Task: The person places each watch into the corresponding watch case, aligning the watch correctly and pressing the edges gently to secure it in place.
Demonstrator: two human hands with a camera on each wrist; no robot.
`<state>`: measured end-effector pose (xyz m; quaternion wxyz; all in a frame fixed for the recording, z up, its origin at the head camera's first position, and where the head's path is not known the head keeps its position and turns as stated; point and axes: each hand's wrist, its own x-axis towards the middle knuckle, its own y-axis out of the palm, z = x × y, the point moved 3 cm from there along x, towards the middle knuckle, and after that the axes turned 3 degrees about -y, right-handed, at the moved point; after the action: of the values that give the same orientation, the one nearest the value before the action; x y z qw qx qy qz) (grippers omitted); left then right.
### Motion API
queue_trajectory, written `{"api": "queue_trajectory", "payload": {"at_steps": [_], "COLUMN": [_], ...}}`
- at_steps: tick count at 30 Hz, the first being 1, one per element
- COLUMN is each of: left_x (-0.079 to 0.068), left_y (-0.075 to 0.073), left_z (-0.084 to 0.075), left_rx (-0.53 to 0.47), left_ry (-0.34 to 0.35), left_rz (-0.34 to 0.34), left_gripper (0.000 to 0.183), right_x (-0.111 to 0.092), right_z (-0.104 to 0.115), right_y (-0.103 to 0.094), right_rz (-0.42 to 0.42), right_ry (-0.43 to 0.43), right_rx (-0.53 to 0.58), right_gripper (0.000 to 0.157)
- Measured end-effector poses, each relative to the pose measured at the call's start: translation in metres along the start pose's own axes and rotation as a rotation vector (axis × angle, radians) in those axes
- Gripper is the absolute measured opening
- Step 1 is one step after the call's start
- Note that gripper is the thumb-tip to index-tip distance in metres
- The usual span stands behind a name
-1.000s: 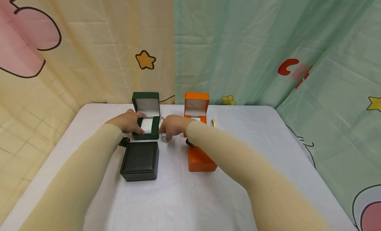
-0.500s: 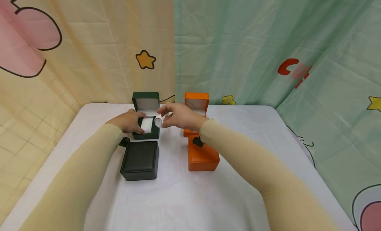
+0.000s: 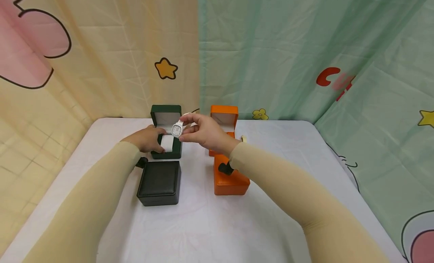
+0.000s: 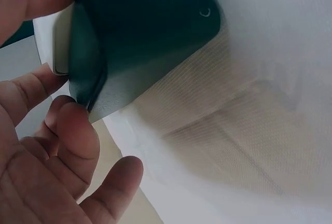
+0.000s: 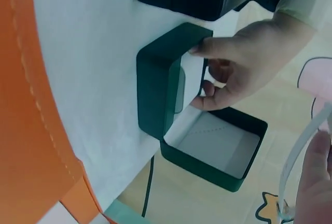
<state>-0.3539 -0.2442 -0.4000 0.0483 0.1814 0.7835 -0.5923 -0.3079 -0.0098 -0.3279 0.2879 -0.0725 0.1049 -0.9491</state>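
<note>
A green watch box (image 3: 177, 146) stands with its lid raised at the back left of the table, a white cushion (image 3: 167, 143) inside. My left hand (image 3: 145, 138) grips the left side of this box, thumb and index finger reaching over its edge by the cushion. The left wrist view shows the green box (image 4: 150, 27) close up beside the fingers. Above the box's right side, my right hand (image 3: 210, 133) pinches a white watch (image 3: 176, 130), dial facing the head camera. Only part of the watch's white strap (image 5: 290, 175) shows in the right wrist view.
A black box (image 3: 159, 180) sits in front of the green one. To the right are an open orange box (image 3: 224, 110) and a lidded orange box (image 3: 231, 187), both partly behind the right arm. A pale gold band (image 3: 243, 138) peeks out beside them. Curtains (image 3: 271, 59) hang behind the table.
My right hand picked the white watch up from the table between the boxes, raised it and turned its dial toward the head camera. The left hand stays on the green box.
</note>
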Motion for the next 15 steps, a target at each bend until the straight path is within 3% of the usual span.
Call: {"api": "queue_trajectory", "payload": {"at_steps": [7,15], "left_x": [0.003,0.0], "left_y": [0.001,-0.002], "left_z": [0.0,0.005], "left_rx": [-0.026,-0.137], "left_ry": [0.039,0.108], "left_rz": [-0.013,-0.082], "left_gripper": [0.071,0.066], "right_x": [-0.006,-0.012], "right_z": [0.003,-0.001], "right_y": [-0.001,-0.007], "right_rz": [-0.091,-0.119], "right_ry": [-0.029,-0.014], "right_rx": [0.042,0.084], "right_gripper": [0.052,0.056]}}
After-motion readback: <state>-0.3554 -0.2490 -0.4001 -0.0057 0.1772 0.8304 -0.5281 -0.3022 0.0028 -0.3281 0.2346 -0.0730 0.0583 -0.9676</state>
